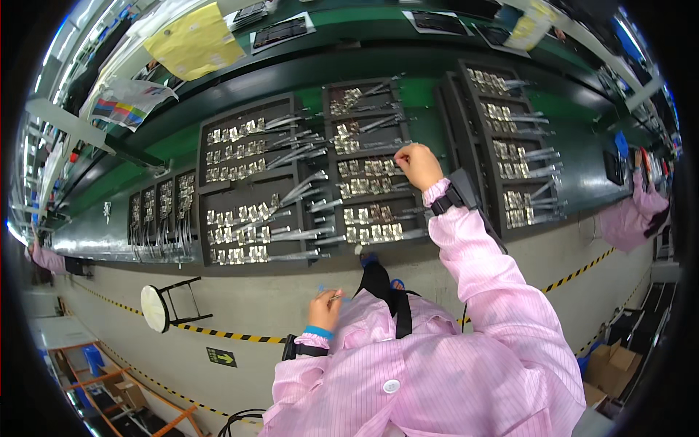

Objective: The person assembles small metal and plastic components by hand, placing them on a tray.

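Over the middle dark tray, my right hand has its fingers pinched together at the right end of a row of small silvery metal parts. What lies between those fingertips, if anything, is too small to make out. Similar metal parts with thin silvery strips trailing to the right fill the left tray and the right tray. Close to my body, away from the bench, my left hand is closed, palm side up. A small, thin, shiny piece shows at its fingertips; its kind cannot be told.
Smaller dark trays with long-tailed metal parts stand at the bench's left. Flat dark devices lie along the far side, below hanging yellow paper. A round stool lies or stands left on the floor. A co-worker's pink sleeve shows at right.
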